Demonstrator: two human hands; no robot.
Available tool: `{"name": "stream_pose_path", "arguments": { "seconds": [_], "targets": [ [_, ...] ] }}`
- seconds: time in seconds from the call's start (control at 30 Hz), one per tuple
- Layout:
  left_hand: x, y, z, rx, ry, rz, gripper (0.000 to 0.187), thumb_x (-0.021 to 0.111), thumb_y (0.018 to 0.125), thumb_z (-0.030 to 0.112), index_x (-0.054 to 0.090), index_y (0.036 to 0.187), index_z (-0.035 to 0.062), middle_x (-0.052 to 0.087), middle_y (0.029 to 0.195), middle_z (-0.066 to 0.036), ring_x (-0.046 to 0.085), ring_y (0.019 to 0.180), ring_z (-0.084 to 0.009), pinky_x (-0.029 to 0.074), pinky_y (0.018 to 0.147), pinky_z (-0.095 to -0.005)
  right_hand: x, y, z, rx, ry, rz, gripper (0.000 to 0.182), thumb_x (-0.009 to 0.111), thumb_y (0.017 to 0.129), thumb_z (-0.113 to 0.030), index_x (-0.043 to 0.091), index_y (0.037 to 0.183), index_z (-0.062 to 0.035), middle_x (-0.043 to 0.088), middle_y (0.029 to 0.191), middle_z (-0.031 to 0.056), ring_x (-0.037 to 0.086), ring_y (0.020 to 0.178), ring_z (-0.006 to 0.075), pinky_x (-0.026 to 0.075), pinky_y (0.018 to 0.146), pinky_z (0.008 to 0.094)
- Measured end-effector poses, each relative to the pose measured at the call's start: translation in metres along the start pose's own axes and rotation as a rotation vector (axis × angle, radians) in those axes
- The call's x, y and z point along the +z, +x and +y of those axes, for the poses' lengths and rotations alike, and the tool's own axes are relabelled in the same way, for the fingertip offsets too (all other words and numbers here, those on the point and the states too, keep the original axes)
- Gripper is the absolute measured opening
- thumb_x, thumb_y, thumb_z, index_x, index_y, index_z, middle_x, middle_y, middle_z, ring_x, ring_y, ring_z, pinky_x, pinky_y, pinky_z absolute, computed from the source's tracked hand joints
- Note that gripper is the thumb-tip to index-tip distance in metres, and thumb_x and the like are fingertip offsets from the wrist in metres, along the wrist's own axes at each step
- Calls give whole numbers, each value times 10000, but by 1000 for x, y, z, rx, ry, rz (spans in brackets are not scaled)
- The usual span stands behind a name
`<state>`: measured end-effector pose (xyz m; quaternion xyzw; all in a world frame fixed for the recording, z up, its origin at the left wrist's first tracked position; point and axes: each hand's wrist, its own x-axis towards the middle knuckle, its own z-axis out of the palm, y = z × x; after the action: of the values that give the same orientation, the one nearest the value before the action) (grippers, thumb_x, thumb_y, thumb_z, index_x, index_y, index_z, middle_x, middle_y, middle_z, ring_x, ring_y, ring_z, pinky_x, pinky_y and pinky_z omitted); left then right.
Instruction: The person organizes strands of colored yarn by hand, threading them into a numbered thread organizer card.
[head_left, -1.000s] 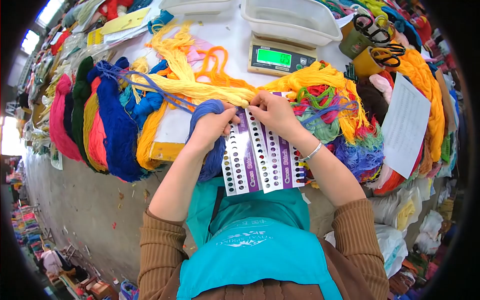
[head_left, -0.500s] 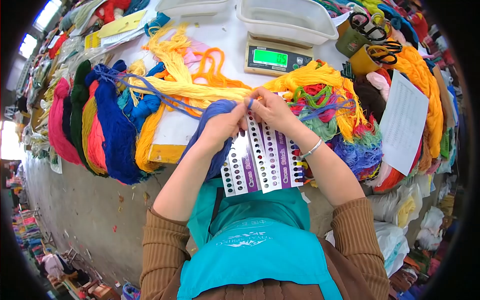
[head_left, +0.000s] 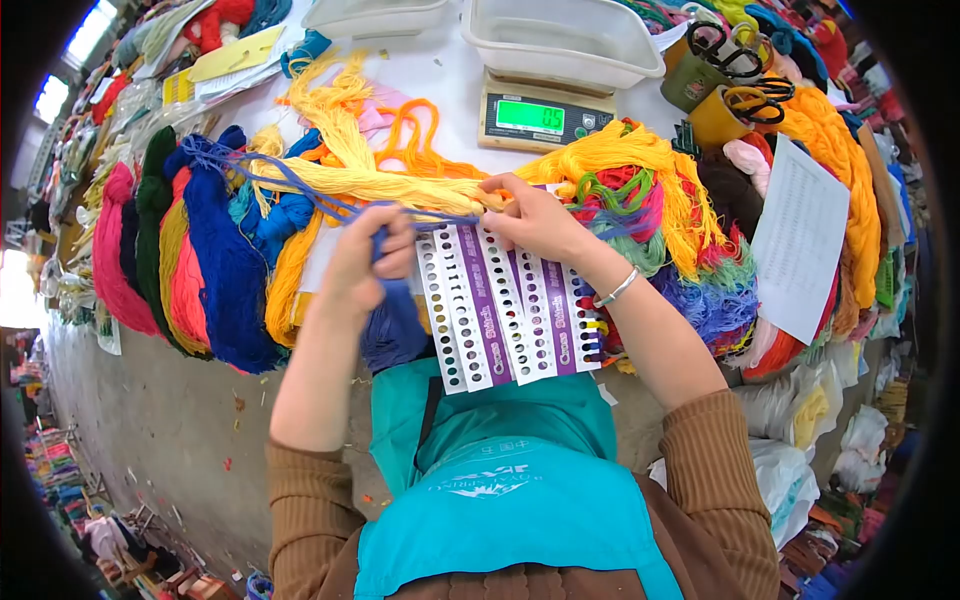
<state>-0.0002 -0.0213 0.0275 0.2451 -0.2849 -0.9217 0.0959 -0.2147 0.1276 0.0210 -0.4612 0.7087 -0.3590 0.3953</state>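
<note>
Your left hand (head_left: 372, 258) is curled round blue yarn (head_left: 393, 332); your right hand (head_left: 532, 222) pinches the cards (head_left: 482, 305) at their top. Tugging hard could tear their holes.

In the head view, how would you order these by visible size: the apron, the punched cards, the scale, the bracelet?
Largest to smallest, as they look:
1. Apron, perhaps enlarged by nearness to the camera
2. Punched cards
3. Scale, partly covered by the tray
4. Bracelet

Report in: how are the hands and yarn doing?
Left hand curled around blue yarn, which hangs below in a thick bundle. Right hand at top of cards. Yellow yarn close by, possibly in the way.
</note>
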Motion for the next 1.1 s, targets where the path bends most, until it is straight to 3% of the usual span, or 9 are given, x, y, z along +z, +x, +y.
{"name": "stream_pose_path", "arguments": {
  "seconds": [0.2,0.33,0.47,0.5,0.63,0.77,0.83,1.0,1.1],
  "targets": [
    [-68,-86,116,314,-124,327,270,547,899,156,423,661,136,315,532,63,269,369,-48,211,343,-207,12,-6,-8,-82,-404,119,635,729,781,-339,487,1308,-81,646,785,78,656,741,223,496,654,339],
    [-108,-63,170,486,-65,17,215,578,956,216,539,782,95,425,579,34,341,435,-55,254,390,-200,19,-8,-15,-27,-509,160,645,740,771,-350,488,1310,-101,636,765,63,652,731,231,479,608,366],
    [-85,-27,172,762,100,655,285,575,976,290,612,1073,24,677,1014,-112,612,736,-192,467,584,-265,22,-9,-13,-26,-504,195,627,753,767,-337,494,1296,-122,618,761,39,632,706,215,474,602,361],
    [-72,-27,156,779,195,694,279,613,953,275,619,1070,22,676,1028,-110,639,819,-218,490,642,-301,19,-10,-23,66,-479,127,657,721,756,-383,492,1314,-121,691,962,134,676,906,325,514,752,440],
    [1,-50,87,665,88,424,250,655,920,231,655,1076,35,670,1017,-73,623,946,-157,498,759,-313,20,-12,-27,46,-471,138,652,727,762,-366,498,1323,-128,661,845,87,677,830,270,508,698,408],
    [31,-79,28,456,-80,59,468,473,1010,306,495,1379,19,504,1426,-93,428,1343,-209,328,1089,-431,29,-18,-29,-122,-308,204,499,720,804,-254,555,1251,-104,646,759,66,653,716,235,504,661,353],
    [49,-91,9,431,-58,-21,527,366,1037,352,407,1445,21,425,1497,-102,362,1400,-207,323,1107,-444,45,-29,-42,-333,84,161,316,674,875,-70,590,1179,-49,597,799,-22,513,633,60,430,598,208],
    [64,-92,-29,369,-20,-130,582,352,1037,358,336,1471,-29,403,1501,-128,403,1364,-238,340,1110,-385,77,-62,-88,-273,568,-70,197,654,908,-72,627,1090,0,655,1023,38,627,920,103,519,815,259],
    [68,-95,-39,320,0,-139,597,363,1030,369,352,1455,-50,447,1454,-144,462,1302,-236,385,1072,-372,88,-75,-90,-168,786,-23,126,685,893,-127,676,967,-25,635,811,-8,520,658,19,398,568,171]
  ]
}}
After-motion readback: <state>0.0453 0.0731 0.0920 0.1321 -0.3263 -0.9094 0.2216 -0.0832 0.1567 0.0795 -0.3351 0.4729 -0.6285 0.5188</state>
